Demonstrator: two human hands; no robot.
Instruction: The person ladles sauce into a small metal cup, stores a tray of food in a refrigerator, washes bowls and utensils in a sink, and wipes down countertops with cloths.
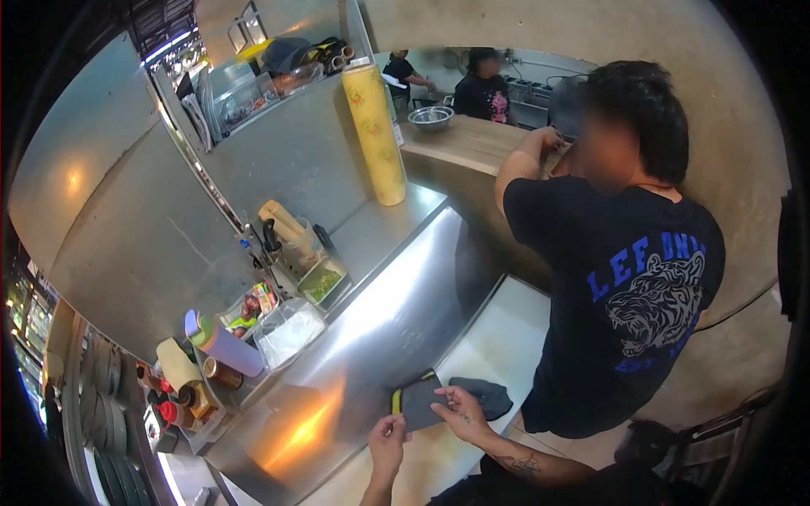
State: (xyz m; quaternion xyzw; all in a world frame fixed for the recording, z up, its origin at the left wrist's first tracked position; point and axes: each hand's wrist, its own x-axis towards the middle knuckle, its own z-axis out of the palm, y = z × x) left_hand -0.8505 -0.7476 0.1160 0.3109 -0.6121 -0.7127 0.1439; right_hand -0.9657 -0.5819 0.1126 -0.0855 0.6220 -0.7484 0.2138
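A dark grey cloth with a yellow edge strip is spread between my hands, above a white board. My left hand is at the cloth's lower left corner, thumb and fingers pinched on its edge. On the cloth's right part is my right hand, its fingers curled around the fabric. Beyond that hand, more dark fabric lies bunched on the board.
A co-worker in a black T-shirt stands close on the right. Leftward are a steel counter, a purple bottle, a greens container and a tall yellow roll. A metal bowl is on the far ledge.
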